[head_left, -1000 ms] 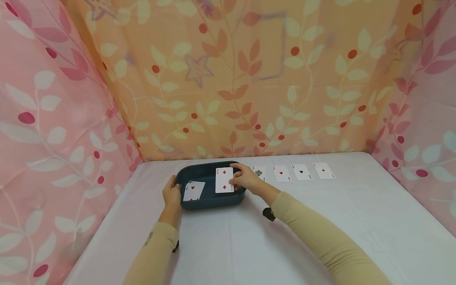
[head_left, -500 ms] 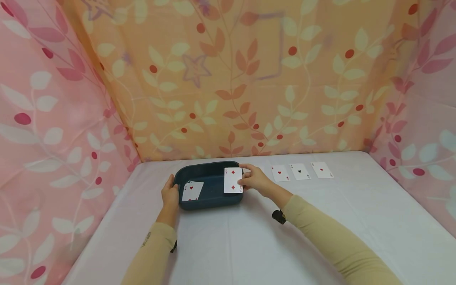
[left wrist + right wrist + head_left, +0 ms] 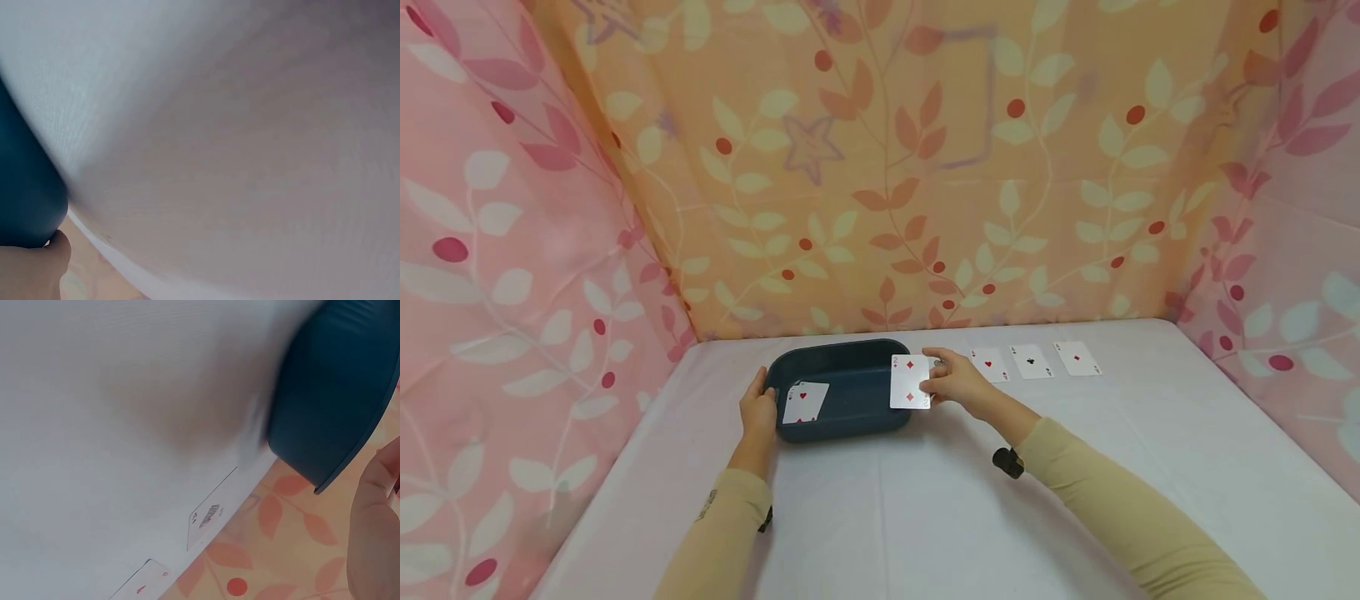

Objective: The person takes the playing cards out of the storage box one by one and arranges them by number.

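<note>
A person's left hand [image 3: 758,410] gripped the left end of a dark blue tray [image 3: 842,429], thumb at its rim, as the right hand [image 3: 957,382] pinched a face-up two of diamonds [image 3: 910,382] by its edge at the tray's right end. A heart card [image 3: 807,402] lay face up inside, at left. On the white-clothed surface [image 3: 880,517], an ace of spades [image 3: 209,515] lined up beside the ace of hearts [image 3: 988,364], ace of clubs [image 3: 1031,362] and ace of diamonds [image 3: 1077,358].
</note>
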`<action>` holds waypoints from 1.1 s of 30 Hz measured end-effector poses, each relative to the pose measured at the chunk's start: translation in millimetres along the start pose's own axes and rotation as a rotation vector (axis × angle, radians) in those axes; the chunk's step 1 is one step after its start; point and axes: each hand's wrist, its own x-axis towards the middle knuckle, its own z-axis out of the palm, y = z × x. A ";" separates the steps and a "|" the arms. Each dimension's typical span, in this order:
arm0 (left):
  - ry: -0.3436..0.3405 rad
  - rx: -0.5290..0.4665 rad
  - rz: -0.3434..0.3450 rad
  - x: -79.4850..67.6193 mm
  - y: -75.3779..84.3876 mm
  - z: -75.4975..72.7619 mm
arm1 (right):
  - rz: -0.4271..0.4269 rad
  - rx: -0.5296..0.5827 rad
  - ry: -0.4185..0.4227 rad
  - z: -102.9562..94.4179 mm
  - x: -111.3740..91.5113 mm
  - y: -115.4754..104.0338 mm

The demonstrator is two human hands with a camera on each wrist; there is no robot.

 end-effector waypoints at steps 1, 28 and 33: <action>-0.002 0.002 0.001 -0.2 0.2 -0.1 | -0.005 0.006 -0.002 -1.2 -0.6 0.8; -0.015 0.000 -0.019 0.5 0.1 -0.2 | 0.013 0.011 0.030 -35.7 -23.2 21.4; -0.024 0.003 -0.021 -0.5 -0.1 0.2 | 0.040 0.018 0.041 -40.3 -23.4 26.6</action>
